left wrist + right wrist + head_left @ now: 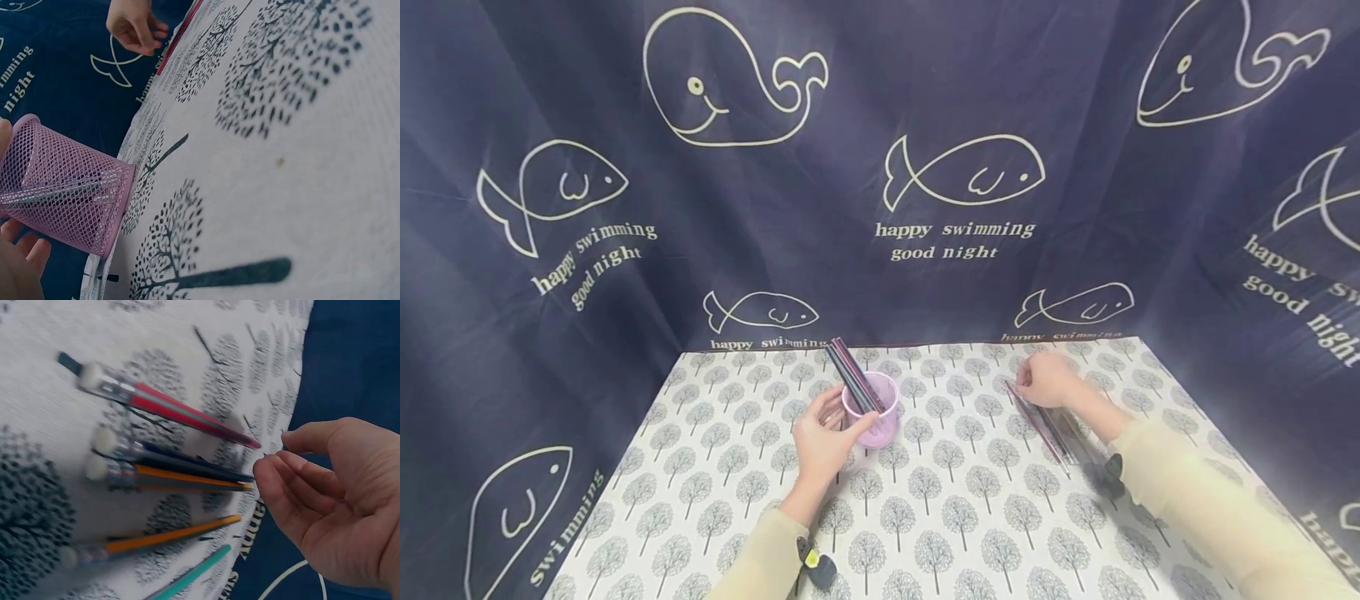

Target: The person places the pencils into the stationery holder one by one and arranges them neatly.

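Note:
A pink mesh pencil cup [880, 432] stands upright on the tree-print cloth, with several dark pencils [854, 377] leaning out to the upper left. My left hand [822, 437] holds the cup, thumb at its near side and fingers at its left. In the left wrist view the pencils show through the mesh wall [75, 181]. To the right, my right hand [1047, 382] hovers at the far ends of several loose pencils. Close up, its thumb and fingers stand slightly apart at the end of a red pencil [181, 415], holding nothing. Below lie a dark blue pencil [194, 462] and orange ones.
A teal pencil [194, 573] lies at the lower edge of the right wrist view. The white cloth [940, 533] with grey trees covers the table. A dark blue curtain [820, 217] with fish and whale drawings hangs behind and at both sides.

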`<state>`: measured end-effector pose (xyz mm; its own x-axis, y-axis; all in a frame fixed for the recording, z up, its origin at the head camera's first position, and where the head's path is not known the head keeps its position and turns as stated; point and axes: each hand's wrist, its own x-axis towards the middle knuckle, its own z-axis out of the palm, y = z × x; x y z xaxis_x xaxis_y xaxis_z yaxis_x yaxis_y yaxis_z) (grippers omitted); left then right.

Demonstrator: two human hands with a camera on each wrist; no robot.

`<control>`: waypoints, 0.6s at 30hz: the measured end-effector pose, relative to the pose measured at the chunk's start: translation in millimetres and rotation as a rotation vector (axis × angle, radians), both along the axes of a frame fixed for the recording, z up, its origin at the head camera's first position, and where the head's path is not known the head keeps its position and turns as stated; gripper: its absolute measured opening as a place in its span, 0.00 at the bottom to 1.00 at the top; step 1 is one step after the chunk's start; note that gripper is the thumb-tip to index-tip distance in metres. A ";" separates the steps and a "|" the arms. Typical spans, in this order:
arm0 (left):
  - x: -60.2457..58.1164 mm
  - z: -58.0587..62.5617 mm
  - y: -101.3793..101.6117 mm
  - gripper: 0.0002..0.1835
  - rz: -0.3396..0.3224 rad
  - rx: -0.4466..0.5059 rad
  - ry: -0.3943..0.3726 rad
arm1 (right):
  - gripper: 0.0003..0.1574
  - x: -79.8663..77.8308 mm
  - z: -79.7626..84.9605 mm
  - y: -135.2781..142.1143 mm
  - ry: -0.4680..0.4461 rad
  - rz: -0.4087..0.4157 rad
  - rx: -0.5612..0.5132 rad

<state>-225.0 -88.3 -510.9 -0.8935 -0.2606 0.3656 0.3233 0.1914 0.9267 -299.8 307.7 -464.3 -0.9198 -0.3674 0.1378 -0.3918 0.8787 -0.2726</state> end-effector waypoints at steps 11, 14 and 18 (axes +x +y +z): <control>-0.6 2.3 2.0 0.36 -0.001 -0.003 0.034 | 0.09 9.5 -7.9 -10.6 -0.105 -0.045 0.052; -0.5 3.8 2.0 0.34 -0.004 -0.021 0.033 | 0.09 9.6 -9.3 -13.7 -0.114 -0.040 0.032; -0.3 5.4 1.8 0.33 -0.004 -0.042 0.027 | 0.10 4.9 -10.1 -14.8 -0.119 -0.040 0.023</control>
<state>-225.3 -86.5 -505.5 -0.8842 -0.2412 0.4000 0.3488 0.2288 0.9088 -294.9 292.9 -474.4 -0.9433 -0.3315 0.0188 -0.3221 0.8999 -0.2941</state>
